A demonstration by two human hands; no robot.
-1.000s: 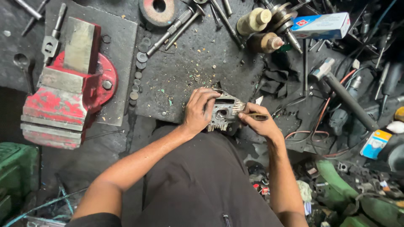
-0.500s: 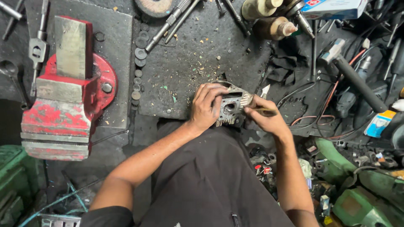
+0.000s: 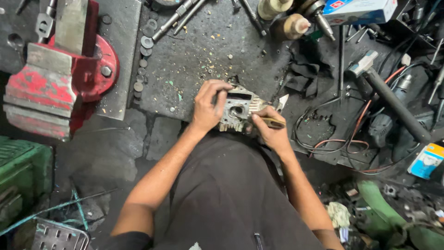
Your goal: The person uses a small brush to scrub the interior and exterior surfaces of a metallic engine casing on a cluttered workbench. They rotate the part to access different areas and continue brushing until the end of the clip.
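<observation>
A small grey finned metal engine part [image 3: 238,109] rests at the near edge of a dark, grimy workbench [image 3: 194,60]. My left hand [image 3: 208,105] grips its left side and holds it steady. My right hand [image 3: 269,131] is closed around a slim tool with a yellowish handle [image 3: 273,122], its pale blade tip [image 3: 282,100] sticking out beyond the part's right side. Both hands sit close together just in front of my dark apron.
A red bench vise [image 3: 60,78] stands at the left. Round washers [image 3: 143,60] lie in a row beside it. Bottles [image 3: 296,25], a blue-white box [image 3: 358,10], a hammer [image 3: 393,104], cables [image 3: 342,139] and tools crowd the right. A green crate [image 3: 18,176] is lower left.
The view has shifted downward, so the bench things sit higher in frame. My hands stay on the part; the right hand has drawn slightly nearer with the tool.
</observation>
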